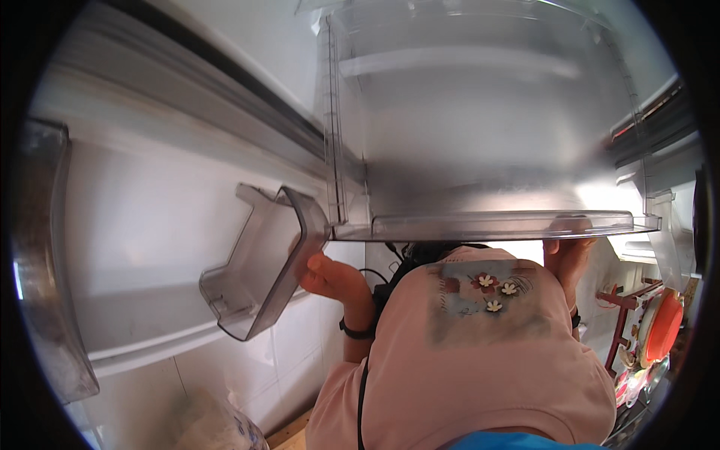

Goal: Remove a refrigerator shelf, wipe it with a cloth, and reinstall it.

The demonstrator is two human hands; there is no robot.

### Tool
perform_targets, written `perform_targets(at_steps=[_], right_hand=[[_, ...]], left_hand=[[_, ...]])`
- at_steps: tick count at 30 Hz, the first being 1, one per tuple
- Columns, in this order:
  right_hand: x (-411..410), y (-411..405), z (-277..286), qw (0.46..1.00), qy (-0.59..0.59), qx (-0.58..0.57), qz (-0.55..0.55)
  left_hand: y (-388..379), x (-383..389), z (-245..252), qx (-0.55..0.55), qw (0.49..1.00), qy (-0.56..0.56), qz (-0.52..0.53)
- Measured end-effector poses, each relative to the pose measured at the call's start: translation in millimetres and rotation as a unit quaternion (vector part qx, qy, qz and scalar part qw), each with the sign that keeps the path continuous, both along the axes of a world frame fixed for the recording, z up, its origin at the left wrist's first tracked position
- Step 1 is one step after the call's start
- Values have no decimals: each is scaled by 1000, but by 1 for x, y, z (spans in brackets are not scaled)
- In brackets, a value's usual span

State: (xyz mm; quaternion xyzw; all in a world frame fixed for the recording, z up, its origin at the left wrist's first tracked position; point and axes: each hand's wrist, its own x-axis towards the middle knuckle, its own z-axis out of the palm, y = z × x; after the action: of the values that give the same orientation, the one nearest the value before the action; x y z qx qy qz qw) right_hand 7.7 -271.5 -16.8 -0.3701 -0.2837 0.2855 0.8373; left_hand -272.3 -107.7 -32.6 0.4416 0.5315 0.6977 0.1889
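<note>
My left hand (332, 278) grips a smoky transparent plastic door bin (247, 275) by its near side. The bin is tilted in front of the white inner panel of a refrigerator door (140, 225). Before me spans a large clear plastic refrigerator drawer or shelf (495, 135), with its front edge across the middle of the view. My right hand (568, 242) is at the right part of that front edge; the thumb shows below and the fingers are seen dimly through the plastic. Whether they close firmly on it is hard to tell.
Another clear door bin (48, 253) is at the far left. A plastic bag (219, 424) is below the door. At right are a dark red rack (621, 326) and a round orange-red item (665, 325). Dark cables (377, 273) hang behind my left wrist.
</note>
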Motion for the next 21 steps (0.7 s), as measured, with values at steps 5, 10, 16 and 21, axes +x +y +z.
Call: perform_targets(at_steps=[5,10,16,21], right_hand=[[1,-5,-6,999,17,-15,-24],[-15,9,-2,998,46,33,8],[-19,6,-8,997,53,56,23],[-15,7,-10,997,47,47,43]], left_hand=[[11,-20,-21,-27,963,242,114],[7,-2,7,-15,1000,-4,-13],[14,1,12,-23,999,20,-39],[13,4,13,-20,1000,-9,-18]])
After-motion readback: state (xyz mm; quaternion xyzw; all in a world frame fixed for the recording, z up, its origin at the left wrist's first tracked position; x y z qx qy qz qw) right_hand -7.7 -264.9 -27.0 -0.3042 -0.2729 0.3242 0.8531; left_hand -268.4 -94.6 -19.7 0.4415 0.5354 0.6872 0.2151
